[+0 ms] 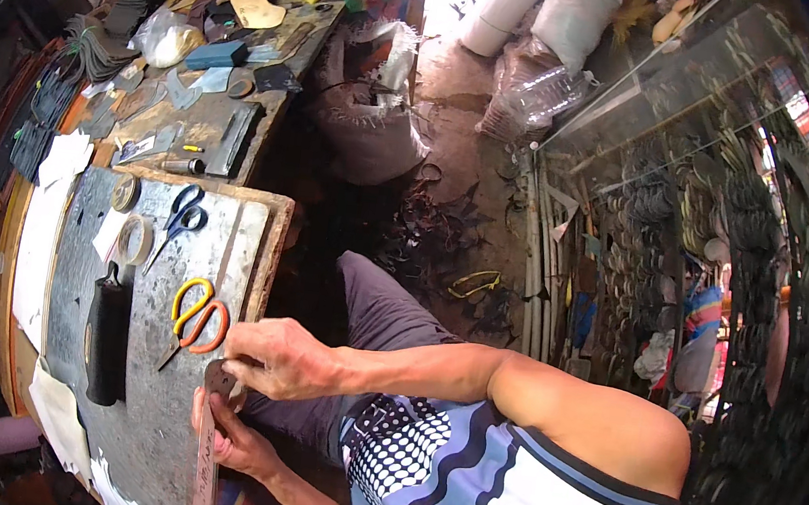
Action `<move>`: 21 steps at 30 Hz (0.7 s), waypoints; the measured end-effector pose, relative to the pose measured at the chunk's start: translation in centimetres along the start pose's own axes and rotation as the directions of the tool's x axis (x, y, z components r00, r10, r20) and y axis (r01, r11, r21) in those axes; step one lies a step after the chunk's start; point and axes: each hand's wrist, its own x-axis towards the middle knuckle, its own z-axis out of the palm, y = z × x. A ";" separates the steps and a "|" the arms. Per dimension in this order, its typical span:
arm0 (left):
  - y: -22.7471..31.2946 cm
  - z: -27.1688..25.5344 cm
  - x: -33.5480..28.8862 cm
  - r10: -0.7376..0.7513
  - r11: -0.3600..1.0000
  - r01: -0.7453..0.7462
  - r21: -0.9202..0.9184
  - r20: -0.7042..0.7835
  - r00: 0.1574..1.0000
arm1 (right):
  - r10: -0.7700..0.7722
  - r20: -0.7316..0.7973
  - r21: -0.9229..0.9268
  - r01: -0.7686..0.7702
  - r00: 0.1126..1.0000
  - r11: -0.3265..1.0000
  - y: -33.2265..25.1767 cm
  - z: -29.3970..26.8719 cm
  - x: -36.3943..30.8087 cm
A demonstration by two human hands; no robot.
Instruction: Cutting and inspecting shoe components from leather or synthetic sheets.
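Observation:
Over the near edge of the worktable, my left hand (241, 441) grips a long, flat brown strip (203, 479) with handwriting on it, the thumb lying across its face. The strip's rounded end points away, and there my right hand (285, 359) is closed in a pinch at its tip; the fingertips are partly hidden. Just beyond the right hand, scissors (190, 316) with yellow and orange handles lie on the grey tabletop (140, 432). A black cylindrical thing (106, 338) rests to their left. Farther up lie dark blue-handled scissors (187, 218) and a roll of tape (134, 240).
A second tape roll (125, 192) sits near the board's far end. Beyond is a cluttered bench with a blue block (215, 54) and cut pieces. A white sack (369, 129) stands beside it; scraps and a yellow-handled tool (475, 284) lie on the floor. Dark hanging pieces fill the right.

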 end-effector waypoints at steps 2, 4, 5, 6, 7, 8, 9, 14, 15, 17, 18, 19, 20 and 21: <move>0.8 0.2 0.4 -0.012 0.988 0.007 0.154 0.033 0.999 | 0.080 -0.020 0.008 -0.080 0.997 0.997 -0.2 -0.4 0.2; 0.3 0.6 0.9 -0.155 0.988 0.153 0.026 0.095 0.983 | 0.156 -0.020 0.014 -0.155 0.988 0.988 0.2 -0.6 0.2; 0.5 0.8 1.1 -0.260 0.965 0.262 0.015 0.178 0.949 | 0.195 -0.024 0.008 -0.195 0.981 0.981 0.7 -0.9 0.1; 0.3 1.4 1.5 -0.153 0.985 0.133 0.107 0.209 0.966 | 0.253 0.011 -0.066 -0.252 0.967 0.965 1.1 -1.8 0.1; 0.4 1.6 1.6 -0.197 0.980 0.196 0.028 0.207 0.958 | 0.252 -0.006 -0.032 -0.252 0.968 0.967 1.2 -1.8 0.3; 0.4 1.4 1.9 -0.062 0.994 0.039 0.107 0.220 0.973 | 0.262 -0.001 -0.032 -0.262 0.965 0.964 1.4 -1.9 0.4; 1.6 1.8 1.8 -0.493 0.773 0.555 -0.307 0.259 0.830 | 0.439 0.060 0.095 -0.443 0.897 0.892 1.9 -1.7 0.3; 0.3 0.5 1.2 -0.507 0.556 0.565 -0.609 0.290 0.812 | 0.424 0.211 0.159 -0.459 0.881 0.874 2.0 -0.6 0.1; 0.0 0.3 1.2 -0.521 0.522 0.569 -0.635 0.291 0.803 | 0.402 0.217 0.148 -0.437 0.889 0.887 2.0 -0.4 0.0; -0.4 -0.1 1.3 -0.532 0.484 0.574 -0.661 0.298 0.793 | 0.382 0.216 0.135 -0.415 0.898 0.900 2.0 0.0 0.0; -0.5 -0.3 1.4 -0.523 0.469 0.572 -0.673 0.310 0.794 | 0.366 0.222 0.120 -0.398 0.904 0.909 2.1 0.2 0.0; -0.5 -0.4 1.3 -0.517 0.452 0.571 -0.685 0.320 0.794 | 0.351 0.231 0.105 -0.382 0.907 0.918 2.1 0.4 -0.2; -0.6 -0.5 1.2 -0.517 0.451 0.568 -0.688 0.317 0.795 | 0.350 0.234 0.103 -0.381 0.907 0.919 1.9 0.5 -0.1; -0.7 -0.6 1.2 -0.516 0.444 0.563 -0.697 0.314 0.797 | 0.362 0.260 0.090 -0.396 0.895 0.914 1.6 0.7 0.0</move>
